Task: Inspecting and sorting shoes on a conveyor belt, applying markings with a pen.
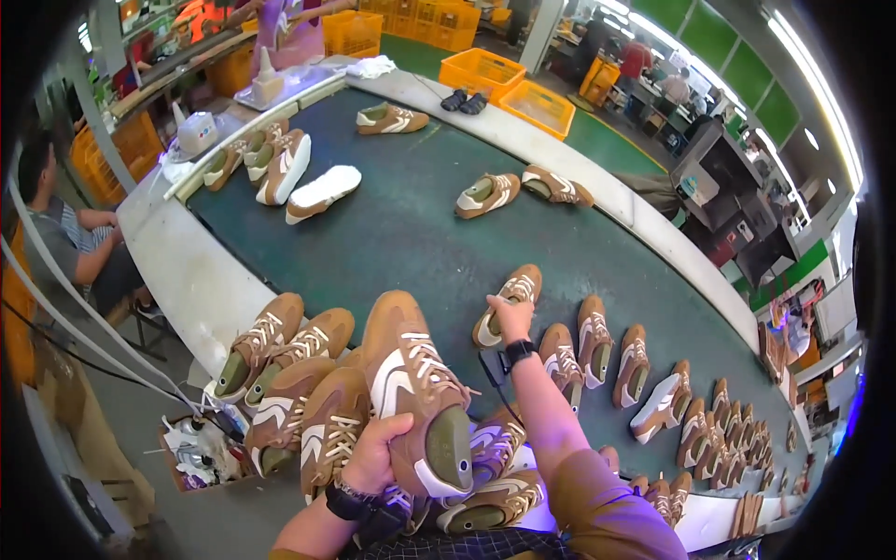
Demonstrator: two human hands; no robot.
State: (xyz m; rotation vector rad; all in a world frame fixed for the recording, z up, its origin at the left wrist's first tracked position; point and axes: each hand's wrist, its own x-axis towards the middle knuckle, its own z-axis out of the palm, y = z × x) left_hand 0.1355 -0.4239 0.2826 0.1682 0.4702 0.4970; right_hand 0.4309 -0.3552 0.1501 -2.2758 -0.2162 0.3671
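Observation:
My left hand (pixel 377 455) is closed round the heel side of a brown sneaker (pixel 396 341) with white side stripes, white laces and an olive lining. It is held up close in front of me, toe pointing away. With my arm stretched over the dark green belt, my right hand (pixel 512 318) grips another brown sneaker (pixel 524 283) by its opening; the fingers are partly hidden. Several matching sneakers (pixel 334 420) are crowded at the near edge, left of and below my left hand. More sneakers (pixel 595 336) stand in a line right of my right hand.
The dark green belt (pixel 373 243) curves between pale rims. Farther over it lie several sneakers (pixel 487 194), one tipped sole-up (pixel 324 189). White bottles (pixel 196 133) stand at the far left rim. A cluttered box (pixel 201 453) sits lower left. Beyond are orange crates (pixel 481 73) and a seated person (pixel 70 219).

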